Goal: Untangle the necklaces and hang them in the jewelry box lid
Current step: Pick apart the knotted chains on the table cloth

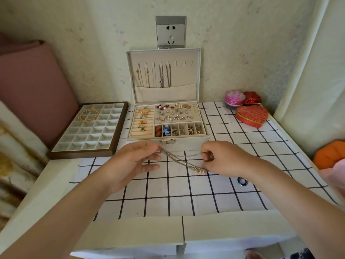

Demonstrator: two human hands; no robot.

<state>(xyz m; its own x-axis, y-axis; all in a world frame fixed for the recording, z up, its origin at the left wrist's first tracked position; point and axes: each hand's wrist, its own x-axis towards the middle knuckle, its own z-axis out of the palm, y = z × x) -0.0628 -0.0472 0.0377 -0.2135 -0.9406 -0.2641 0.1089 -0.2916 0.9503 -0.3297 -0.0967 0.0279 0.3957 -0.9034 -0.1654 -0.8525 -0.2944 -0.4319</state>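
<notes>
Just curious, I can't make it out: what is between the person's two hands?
In the head view, tangled necklace chains stretch from the left hand to the right hand, both pinching them, above the checked cloth.

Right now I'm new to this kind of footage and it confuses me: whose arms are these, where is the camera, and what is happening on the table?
No machine here: the single picture comes from a wide-angle camera worn on a person's head, looking down at their own arms. The left hand and the right hand each pinch a bundle of thin tangled metal chain necklaces, stretched between them above the white tablecloth with black grid lines. Behind stands an open cream jewelry box; hooks in its upright lid carry several hanging necklaces. Left of it lies a brown-framed compartment tray holding a gold chain; to the right sits a red heart-shaped box.
</notes>
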